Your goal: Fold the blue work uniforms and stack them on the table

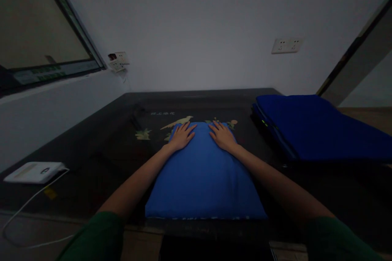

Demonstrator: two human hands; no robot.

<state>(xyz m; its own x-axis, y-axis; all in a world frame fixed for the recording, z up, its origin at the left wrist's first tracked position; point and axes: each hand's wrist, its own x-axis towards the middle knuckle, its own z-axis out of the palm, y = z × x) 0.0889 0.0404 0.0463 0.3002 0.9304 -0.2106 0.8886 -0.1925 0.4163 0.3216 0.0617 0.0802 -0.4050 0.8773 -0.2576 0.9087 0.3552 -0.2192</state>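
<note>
Dim light; two bare arms in green sleeves (94,234) reach forward over a dark, glossy table (92,159). Light-blue folded cloth (203,179) lies flat on the tabletop, centred in front of the person, its wide near side close to the near edge and a thin line of pale marks along that side. Left hand (181,135) rests palm down on the cloth's far left corner, fingers spread and pointing away, grasping nothing. Right hand (223,135) mirrors it at the far right corner, fingers likewise splayed and flat, with no grip on the fabric. A strip of bare cloth lies between the two hands. Just beyond the left hand, a printed bird (180,121) shows on the tabletop, with printed flowers (232,123) near the right fingertips and pale characters (162,113) farther left. To the right, well apart from the light-blue piece, sits a thick, darker blue folded stack (321,130). At the far left, a white device (36,172) lies on the table, a white cable (24,203) running from it past the near edge. Behind, pale wall (196,28) with a double socket (287,45) at right.
</note>
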